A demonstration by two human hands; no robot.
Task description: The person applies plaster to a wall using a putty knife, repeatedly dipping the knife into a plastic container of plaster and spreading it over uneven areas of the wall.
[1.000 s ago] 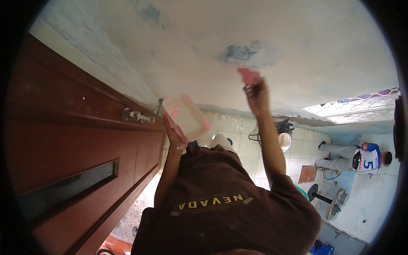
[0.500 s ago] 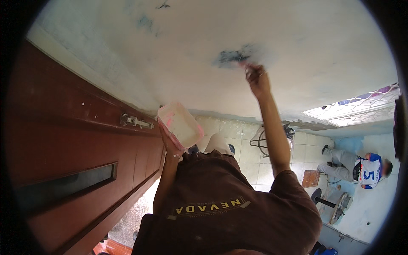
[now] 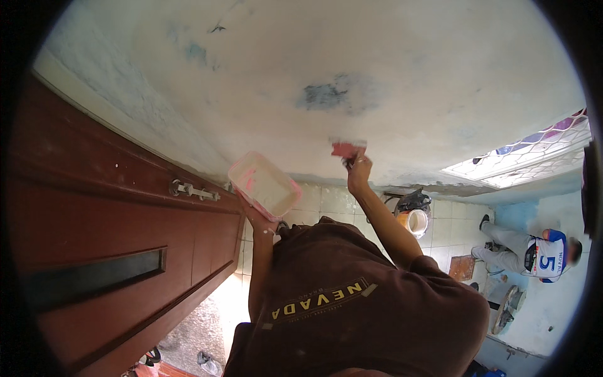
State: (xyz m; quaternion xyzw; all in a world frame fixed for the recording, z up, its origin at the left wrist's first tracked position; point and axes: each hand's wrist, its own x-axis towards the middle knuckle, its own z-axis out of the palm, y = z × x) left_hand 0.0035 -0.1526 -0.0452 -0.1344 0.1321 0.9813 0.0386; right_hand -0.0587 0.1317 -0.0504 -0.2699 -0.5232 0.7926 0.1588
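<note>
R hand [image 3: 359,171] closed round handle of red scraper [image 3: 347,149], blade flat on whitish wall [image 3: 408,81], just below dark patch [image 3: 326,95]. L hand [image 3: 251,210] grips pink tub [image 3: 264,183] from under, tub left of patch & lower, near brown door [image 3: 113,239]

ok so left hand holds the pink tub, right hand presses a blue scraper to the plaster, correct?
No: the scraper is red, not blue, per the head view. The right hand presses it to the plaster; the left hand holds the pink tub.
</note>
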